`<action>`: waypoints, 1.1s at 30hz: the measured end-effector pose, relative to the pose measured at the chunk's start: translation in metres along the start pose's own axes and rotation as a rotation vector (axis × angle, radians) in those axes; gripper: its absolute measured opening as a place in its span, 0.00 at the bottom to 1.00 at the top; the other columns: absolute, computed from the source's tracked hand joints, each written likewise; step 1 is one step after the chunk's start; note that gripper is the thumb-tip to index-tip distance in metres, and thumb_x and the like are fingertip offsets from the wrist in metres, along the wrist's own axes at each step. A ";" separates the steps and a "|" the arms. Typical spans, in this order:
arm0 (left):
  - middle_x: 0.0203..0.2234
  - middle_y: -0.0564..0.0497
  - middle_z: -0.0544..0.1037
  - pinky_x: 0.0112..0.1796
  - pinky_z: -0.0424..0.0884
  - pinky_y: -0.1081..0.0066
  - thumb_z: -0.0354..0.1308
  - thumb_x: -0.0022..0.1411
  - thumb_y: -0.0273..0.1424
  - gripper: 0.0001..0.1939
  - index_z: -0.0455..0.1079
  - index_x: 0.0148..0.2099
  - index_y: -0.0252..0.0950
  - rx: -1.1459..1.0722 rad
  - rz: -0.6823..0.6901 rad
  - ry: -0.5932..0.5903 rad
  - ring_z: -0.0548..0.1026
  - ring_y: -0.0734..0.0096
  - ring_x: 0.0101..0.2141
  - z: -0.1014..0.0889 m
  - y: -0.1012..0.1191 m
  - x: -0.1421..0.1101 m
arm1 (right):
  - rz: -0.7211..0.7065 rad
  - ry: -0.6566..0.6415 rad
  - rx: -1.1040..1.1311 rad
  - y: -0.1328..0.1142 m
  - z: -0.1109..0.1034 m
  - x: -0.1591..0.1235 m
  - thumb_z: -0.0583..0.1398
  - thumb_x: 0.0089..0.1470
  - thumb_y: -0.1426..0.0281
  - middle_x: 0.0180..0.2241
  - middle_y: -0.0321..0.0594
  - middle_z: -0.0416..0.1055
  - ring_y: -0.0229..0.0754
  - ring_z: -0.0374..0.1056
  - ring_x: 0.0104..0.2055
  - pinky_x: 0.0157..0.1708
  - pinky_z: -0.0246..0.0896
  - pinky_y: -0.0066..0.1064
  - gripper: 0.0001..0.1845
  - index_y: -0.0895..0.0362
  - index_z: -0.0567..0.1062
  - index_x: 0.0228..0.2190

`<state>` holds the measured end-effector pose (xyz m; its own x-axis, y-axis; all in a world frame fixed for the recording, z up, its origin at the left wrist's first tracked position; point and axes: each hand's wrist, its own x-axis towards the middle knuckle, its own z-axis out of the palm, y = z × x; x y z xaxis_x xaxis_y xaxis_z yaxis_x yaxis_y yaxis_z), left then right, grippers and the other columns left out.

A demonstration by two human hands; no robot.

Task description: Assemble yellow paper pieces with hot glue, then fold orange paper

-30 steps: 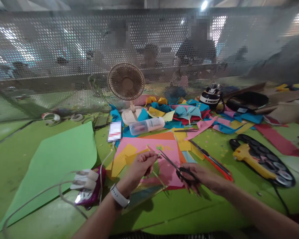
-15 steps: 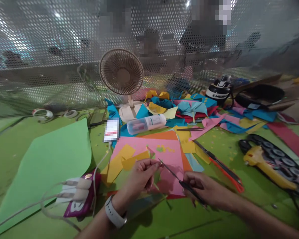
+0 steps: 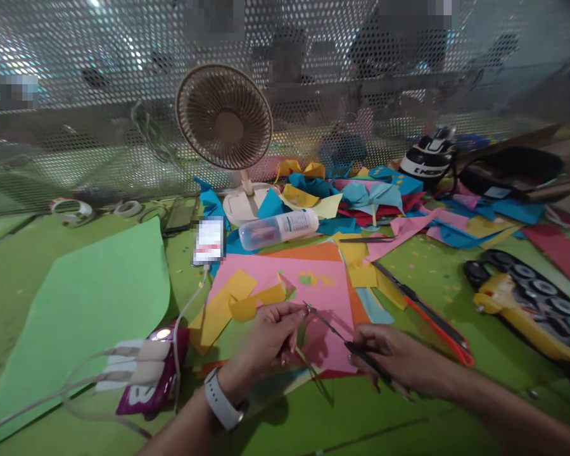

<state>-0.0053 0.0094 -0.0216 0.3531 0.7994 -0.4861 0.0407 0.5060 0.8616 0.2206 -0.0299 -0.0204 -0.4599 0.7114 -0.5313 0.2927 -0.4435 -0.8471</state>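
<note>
My left hand (image 3: 278, 329), with a white watch on its wrist, pinches a tiny greenish paper piece (image 3: 309, 308) between thumb and forefinger. Under its fingers a thin green paper strip (image 3: 308, 363) dangles. My right hand (image 3: 389, 354) is closed round a slim black-handled metal tool (image 3: 368, 360); its narrow pointed tip meets the piece at my left fingertips. Whether the tool has one blade or two I cannot tell. Below both hands lies a pink paper sheet (image 3: 330, 304) with small yellow and green paper bits (image 3: 313, 278). Yellow paper strips (image 3: 230, 304) overlap its left side.
Left lie a green sheet (image 3: 99, 304), a phone (image 3: 209, 240) on a cable and a purple pack (image 3: 156, 373) with chargers. A fan (image 3: 225, 120), a clear bottle (image 3: 278, 229) and coloured scraps stand or lie behind. Right are an orange-handled cutter (image 3: 427, 316) and a yellow glue gun (image 3: 517, 316).
The view has shifted slightly, so the fan looks bigger and higher. Both hands keep nearly the same pose, the tool's tip still at my left fingertips. The dangling strip's lower end sits slightly farther right.
</note>
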 end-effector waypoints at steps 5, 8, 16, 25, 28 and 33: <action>0.08 0.62 0.62 0.11 0.48 0.81 0.60 0.55 0.42 0.16 0.73 0.37 0.33 -0.015 -0.020 0.027 0.54 0.84 0.08 0.001 0.000 0.000 | -0.027 -0.005 0.051 0.009 -0.001 0.005 0.66 0.43 0.54 0.20 0.28 0.60 0.30 0.58 0.21 0.20 0.54 0.21 0.22 0.56 0.63 0.25; 0.08 0.61 0.63 0.11 0.49 0.81 0.60 0.56 0.42 0.16 0.73 0.37 0.33 -0.014 -0.023 0.016 0.54 0.83 0.08 0.002 0.000 0.001 | -0.018 0.012 0.065 0.010 -0.001 0.005 0.66 0.44 0.57 0.20 0.27 0.60 0.30 0.57 0.21 0.20 0.53 0.21 0.21 0.55 0.62 0.24; 0.07 0.61 0.63 0.10 0.49 0.81 0.60 0.56 0.41 0.15 0.73 0.37 0.33 -0.038 -0.051 0.009 0.55 0.83 0.07 0.004 0.003 0.001 | -0.029 -0.012 0.102 0.012 -0.003 0.003 0.66 0.47 0.62 0.21 0.28 0.60 0.30 0.57 0.23 0.20 0.53 0.20 0.17 0.56 0.63 0.25; 0.08 0.61 0.64 0.11 0.51 0.81 0.59 0.58 0.41 0.14 0.72 0.35 0.33 -0.100 0.001 -0.010 0.56 0.84 0.07 0.008 0.002 0.002 | -0.036 -0.007 0.080 0.011 -0.003 0.005 0.65 0.47 0.59 0.21 0.28 0.59 0.30 0.57 0.23 0.21 0.54 0.20 0.19 0.56 0.63 0.25; 0.09 0.60 0.65 0.12 0.51 0.81 0.59 0.58 0.40 0.14 0.72 0.35 0.33 -0.140 0.010 -0.025 0.57 0.85 0.08 0.009 0.004 0.001 | -0.030 -0.018 0.068 0.013 -0.004 0.007 0.64 0.48 0.56 0.20 0.27 0.57 0.29 0.55 0.22 0.20 0.54 0.20 0.20 0.56 0.62 0.25; 0.11 0.60 0.67 0.13 0.52 0.81 0.61 0.56 0.39 0.13 0.72 0.37 0.34 -0.161 0.000 -0.034 0.59 0.85 0.09 0.010 0.003 0.001 | -0.042 -0.031 0.072 0.019 -0.007 0.010 0.63 0.48 0.53 0.21 0.28 0.58 0.29 0.55 0.22 0.20 0.56 0.21 0.21 0.56 0.63 0.25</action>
<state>0.0042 0.0089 -0.0182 0.3843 0.7896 -0.4784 -0.1085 0.5532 0.8259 0.2271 -0.0274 -0.0423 -0.4965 0.7138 -0.4940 0.2117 -0.4523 -0.8664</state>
